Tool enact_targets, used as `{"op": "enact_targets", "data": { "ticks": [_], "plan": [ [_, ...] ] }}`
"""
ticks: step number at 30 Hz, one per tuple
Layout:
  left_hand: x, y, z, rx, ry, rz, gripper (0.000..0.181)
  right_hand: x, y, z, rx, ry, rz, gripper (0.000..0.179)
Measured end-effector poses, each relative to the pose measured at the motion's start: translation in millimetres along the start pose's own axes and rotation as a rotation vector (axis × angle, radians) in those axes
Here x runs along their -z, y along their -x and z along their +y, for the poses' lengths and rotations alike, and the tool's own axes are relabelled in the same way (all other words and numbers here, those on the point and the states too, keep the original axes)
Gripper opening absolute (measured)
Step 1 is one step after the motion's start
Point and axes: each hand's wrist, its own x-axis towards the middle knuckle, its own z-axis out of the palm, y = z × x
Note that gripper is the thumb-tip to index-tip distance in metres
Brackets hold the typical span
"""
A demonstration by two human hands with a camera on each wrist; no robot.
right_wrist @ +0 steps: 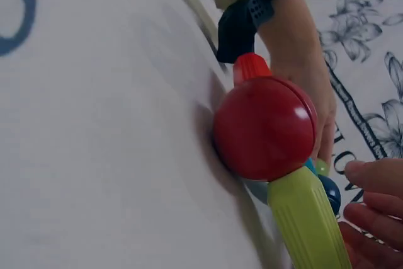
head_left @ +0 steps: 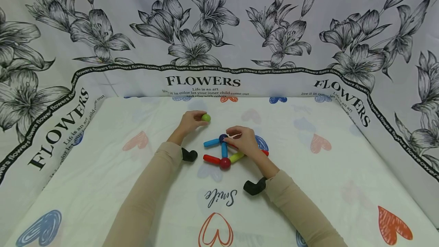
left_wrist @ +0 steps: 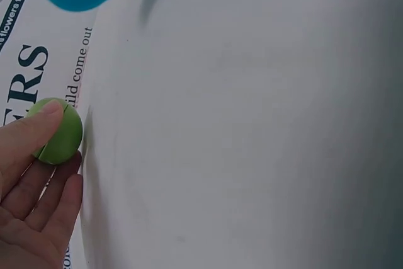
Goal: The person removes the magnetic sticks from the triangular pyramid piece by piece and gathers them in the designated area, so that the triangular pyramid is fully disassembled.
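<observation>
My left hand (head_left: 193, 122) pinches a green ball (head_left: 206, 117) between thumb and fingers, beyond the joined pieces; the left wrist view shows the green ball (left_wrist: 63, 133) under the thumb. My right hand (head_left: 244, 140) is over the ball-and-stick construction, thumb at the dark blue ball (head_left: 223, 138), index finger raised apart from it. One blue stick (head_left: 211, 143) points left from that ball; another blue stick (head_left: 224, 150) leads to a red ball (head_left: 225, 163). From the red ball extend a red stick (head_left: 211, 159) and a yellow-green stick (head_left: 236, 157), its far end hidden by the right hand.
Another red stick end (head_left: 265, 152) shows beyond the right wrist. Black wrist-worn devices (head_left: 189, 155) sit at both cuffs. A white cloth (head_left: 164, 209) with printed hearts covers the table, and a flower-printed curtain (head_left: 154, 56) rises behind and at the sides.
</observation>
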Motion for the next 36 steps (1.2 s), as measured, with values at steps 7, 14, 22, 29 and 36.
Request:
{"op": "enact_targets", "data": {
  "ticks": [7, 14, 22, 29, 36],
  "plan": [
    [-0.6, -6.3, 0.0, 0.046, -0.011, -0.031, 0.049, 3.7, -12.3, 3.9, -0.106, 0.097, -0.146, 0.036],
    [-1.6, -11.1, 1.0, 0.044, -0.035, -0.051, 0.050, 3.1, -16.8, 2.9, -0.135, 0.154, -0.175, 0.032],
    [0.9, -10.8, 1.3, 0.042, -0.048, -0.081, 0.053, 4.1, -16.8, -0.5, -0.160, 0.150, -0.196, 0.032],
    [9.0, -2.5, -2.9, 0.040, -0.008, -0.061, 0.055, 4.6, -19.7, -1.2, -0.203, 0.127, -0.206, 0.030],
    [17.4, 10.7, -4.3, 0.045, -0.023, -0.015, 0.049, 5.6, -23.3, 0.5, -0.247, 0.078, -0.226, 0.031]
  ]
}}
